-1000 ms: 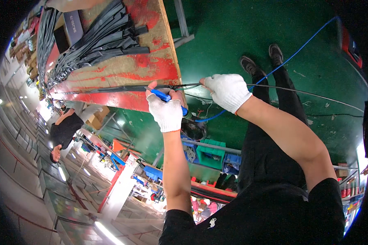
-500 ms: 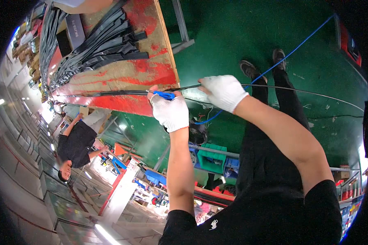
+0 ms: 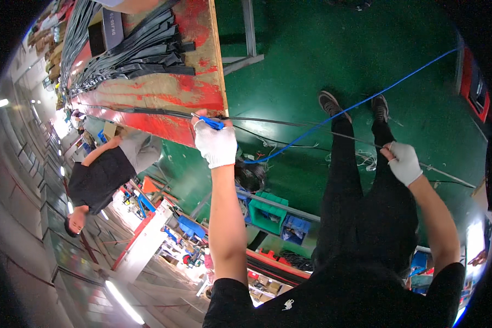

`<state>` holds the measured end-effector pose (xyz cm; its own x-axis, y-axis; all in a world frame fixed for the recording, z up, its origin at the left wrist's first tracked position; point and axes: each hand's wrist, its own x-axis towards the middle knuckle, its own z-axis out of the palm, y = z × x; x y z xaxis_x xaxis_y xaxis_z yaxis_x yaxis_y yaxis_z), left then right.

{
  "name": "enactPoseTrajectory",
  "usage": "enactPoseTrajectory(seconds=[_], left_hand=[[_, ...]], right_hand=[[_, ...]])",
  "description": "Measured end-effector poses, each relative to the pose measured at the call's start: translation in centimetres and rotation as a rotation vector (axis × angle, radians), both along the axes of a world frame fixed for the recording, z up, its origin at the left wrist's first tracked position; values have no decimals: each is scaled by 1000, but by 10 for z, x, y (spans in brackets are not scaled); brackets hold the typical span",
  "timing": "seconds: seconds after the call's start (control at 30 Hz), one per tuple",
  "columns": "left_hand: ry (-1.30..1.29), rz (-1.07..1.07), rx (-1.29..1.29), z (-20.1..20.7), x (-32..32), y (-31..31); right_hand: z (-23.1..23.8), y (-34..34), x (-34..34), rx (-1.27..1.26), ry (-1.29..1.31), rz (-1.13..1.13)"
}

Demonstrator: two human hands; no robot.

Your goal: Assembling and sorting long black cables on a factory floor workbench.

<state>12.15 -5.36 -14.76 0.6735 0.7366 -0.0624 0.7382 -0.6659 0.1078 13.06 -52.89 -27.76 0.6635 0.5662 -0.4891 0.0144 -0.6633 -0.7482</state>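
My left hand [image 3: 216, 147], in a white glove with bare fingertips, is closed at the edge of the red-stained wooden table [image 3: 175, 93]. In it lies a small blue-handled tool [image 3: 212, 123] with a thin metal tip pointing left. A long black cable [image 3: 290, 122] runs off the table past these fingers and stretches right over the floor. Well to the right, my gloved right hand [image 3: 403, 163] pinches that cable, whose end part continues beyond it to the right. How the left fingers grip the cable behind the tool is hidden.
Flat black strips [image 3: 136, 54] lie bundled on the table beside a dark grey box [image 3: 113, 30]. A blue cord [image 3: 388, 87] crosses above the green floor. A metal table leg [image 3: 250, 27] and a green crate [image 3: 268, 210] stand nearby. Another person [image 3: 101, 177] is at the left.
My right hand has slid away from the left one, far to the right and lower along the cable. The left hand stays near the table edge with the blue-handled tool.
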Motion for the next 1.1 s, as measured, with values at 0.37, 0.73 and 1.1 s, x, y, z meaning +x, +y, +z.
enactPoseTrajectory(seconds=[0.37, 0.73, 1.1], left_hand=[[55, -115, 101, -12, -16, 3], [-42, 14, -97, -6, -19, -50], [-720, 152, -514, -39, -97, -86]], right_hand=[[33, 84, 24, 17, 117, 123], [58, 78, 14, -102, 280, 121], [57, 78, 21, -56, 475, 113]])
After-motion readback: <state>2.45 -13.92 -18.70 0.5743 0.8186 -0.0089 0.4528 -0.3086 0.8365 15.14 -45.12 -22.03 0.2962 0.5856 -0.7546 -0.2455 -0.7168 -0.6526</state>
